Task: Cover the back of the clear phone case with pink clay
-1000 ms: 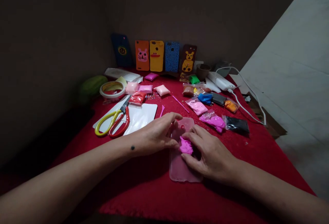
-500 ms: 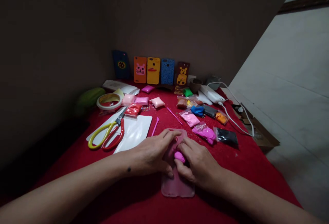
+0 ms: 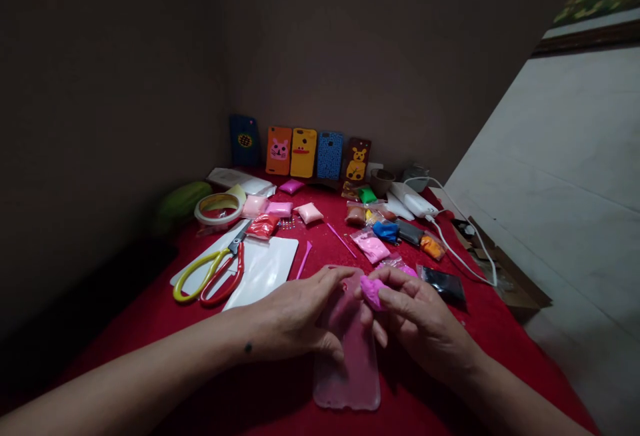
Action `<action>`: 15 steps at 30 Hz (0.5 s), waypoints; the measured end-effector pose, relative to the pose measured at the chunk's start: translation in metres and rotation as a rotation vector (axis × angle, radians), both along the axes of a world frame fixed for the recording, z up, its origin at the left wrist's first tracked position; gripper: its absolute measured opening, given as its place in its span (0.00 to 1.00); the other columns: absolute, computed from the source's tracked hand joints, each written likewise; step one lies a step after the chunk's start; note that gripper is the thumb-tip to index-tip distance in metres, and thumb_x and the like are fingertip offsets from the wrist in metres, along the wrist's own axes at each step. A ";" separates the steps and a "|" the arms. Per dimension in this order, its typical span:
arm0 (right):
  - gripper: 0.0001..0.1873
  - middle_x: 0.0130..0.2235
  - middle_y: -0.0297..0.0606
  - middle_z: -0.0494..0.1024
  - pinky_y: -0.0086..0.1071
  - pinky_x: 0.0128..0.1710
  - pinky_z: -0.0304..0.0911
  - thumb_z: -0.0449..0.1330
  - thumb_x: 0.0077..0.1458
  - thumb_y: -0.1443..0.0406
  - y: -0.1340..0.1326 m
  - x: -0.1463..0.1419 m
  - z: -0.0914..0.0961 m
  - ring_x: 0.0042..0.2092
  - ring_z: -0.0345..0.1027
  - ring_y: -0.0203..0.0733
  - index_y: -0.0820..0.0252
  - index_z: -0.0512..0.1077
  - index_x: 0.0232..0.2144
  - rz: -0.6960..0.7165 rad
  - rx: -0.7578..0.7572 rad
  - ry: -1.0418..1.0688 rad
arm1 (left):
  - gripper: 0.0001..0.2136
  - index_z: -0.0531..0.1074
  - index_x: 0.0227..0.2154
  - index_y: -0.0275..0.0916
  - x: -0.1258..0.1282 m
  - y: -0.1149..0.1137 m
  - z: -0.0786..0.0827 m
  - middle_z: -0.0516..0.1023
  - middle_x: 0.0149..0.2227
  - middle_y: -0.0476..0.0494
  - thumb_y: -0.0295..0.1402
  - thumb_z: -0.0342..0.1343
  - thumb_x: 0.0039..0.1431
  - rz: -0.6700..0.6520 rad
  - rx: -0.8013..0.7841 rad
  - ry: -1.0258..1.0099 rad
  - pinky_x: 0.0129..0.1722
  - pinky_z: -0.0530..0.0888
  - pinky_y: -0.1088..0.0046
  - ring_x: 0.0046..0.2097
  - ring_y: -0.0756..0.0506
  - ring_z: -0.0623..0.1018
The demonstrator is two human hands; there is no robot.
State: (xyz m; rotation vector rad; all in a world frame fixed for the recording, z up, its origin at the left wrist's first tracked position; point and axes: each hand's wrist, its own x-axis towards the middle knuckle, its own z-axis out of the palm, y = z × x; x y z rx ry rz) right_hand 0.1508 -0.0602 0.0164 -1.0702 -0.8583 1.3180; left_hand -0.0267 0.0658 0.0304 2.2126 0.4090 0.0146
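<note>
A clear, pinkish phone case [image 3: 350, 376] lies flat on the red cloth in front of me. My left hand [image 3: 295, 313] holds it by its left side, with the thumb on its face and the fingers at its upper edge. Between the thumb and fingers of my right hand [image 3: 425, 316] is a lump of bright pink clay [image 3: 373, 293], raised just over the case's right side. Beyond the hands lie two pink modelling tools [image 3: 303, 261] and a partly hidden bag of magenta clay [image 3: 407, 269].
Scissors [image 3: 215, 276] rest on white sheets [image 3: 275, 256] at the left, near a tape roll [image 3: 217, 208]. Several clay packets, including a black one [image 3: 443, 285], lie right. Decorated phone cases [image 3: 303, 153] stand along the wall. A white cable [image 3: 465, 259] loops past the table's right edge.
My right hand has lifted the pink clay off the case and moved right, turning so the lump shows. My left hand stays on the case. The view has tilted up slightly.
</note>
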 end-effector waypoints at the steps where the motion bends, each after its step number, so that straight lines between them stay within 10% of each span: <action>1: 0.18 0.26 0.35 0.77 0.27 0.24 0.61 0.69 0.50 0.55 0.000 -0.001 -0.001 0.24 0.66 0.33 0.60 0.74 0.39 0.004 -0.026 0.069 | 0.41 0.56 0.66 0.44 0.000 0.000 -0.001 0.70 0.59 0.36 0.36 0.67 0.50 0.014 0.018 -0.024 0.48 0.73 0.62 0.52 0.37 0.75; 5: 0.25 0.28 0.35 0.79 0.26 0.26 0.63 0.76 0.39 0.63 0.002 -0.006 -0.005 0.27 0.70 0.34 0.61 0.77 0.41 -0.053 -0.056 0.188 | 0.19 0.69 0.55 0.38 -0.002 0.000 -0.004 0.75 0.47 0.40 0.33 0.57 0.61 0.157 0.107 -0.266 0.41 0.71 0.68 0.41 0.46 0.74; 11: 0.17 0.32 0.36 0.79 0.31 0.32 0.68 0.76 0.37 0.66 0.003 -0.011 -0.005 0.34 0.73 0.39 0.58 0.80 0.34 -0.105 -0.028 0.109 | 0.15 0.73 0.51 0.43 -0.004 -0.007 0.003 0.72 0.29 0.54 0.34 0.59 0.60 0.053 -0.698 -0.273 0.23 0.64 0.81 0.24 0.56 0.66; 15: 0.18 0.53 0.42 0.76 0.37 0.43 0.70 0.75 0.39 0.66 -0.002 -0.011 -0.007 0.52 0.71 0.49 0.55 0.79 0.37 -0.069 0.018 -0.003 | 0.14 0.74 0.46 0.40 -0.001 -0.010 0.003 0.72 0.26 0.55 0.34 0.62 0.58 0.032 -0.842 -0.169 0.19 0.62 0.83 0.21 0.57 0.65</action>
